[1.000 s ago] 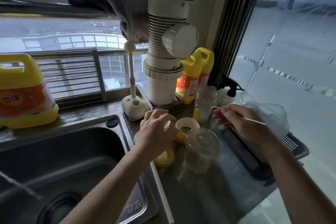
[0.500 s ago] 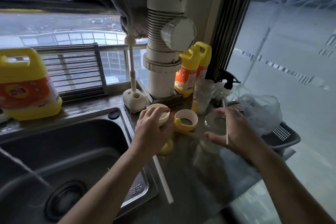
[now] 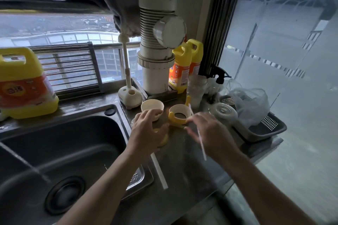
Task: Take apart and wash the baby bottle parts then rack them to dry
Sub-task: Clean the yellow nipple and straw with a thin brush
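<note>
A cream cap (image 3: 152, 106) and a yellow handled ring (image 3: 180, 115) stand on the steel counter right of the sink. My left hand (image 3: 148, 130) lies over a yellow part (image 3: 164, 140), its fingertips touching the cream cap's rim. My right hand (image 3: 210, 131) hovers beside the yellow ring and pinches a thin white straw (image 3: 201, 144) that slants down past the wrist. The clear bottle (image 3: 223, 112) lies on its side at the near end of the dark drying basket (image 3: 270, 129).
The steel sink (image 3: 64, 148) takes a thin stream of water at the left. A brush stand (image 3: 129, 95), a white pipe (image 3: 157, 56), yellow detergent jugs (image 3: 23, 86) (image 3: 182, 67), a spray bottle (image 3: 219, 78) and a plastic bag (image 3: 250, 106) line the back.
My right hand carried the clear bottle from the counter to the basket, set it there and came back to the yellow ring, still holding the straw. My left hand stayed by the cream cap.
</note>
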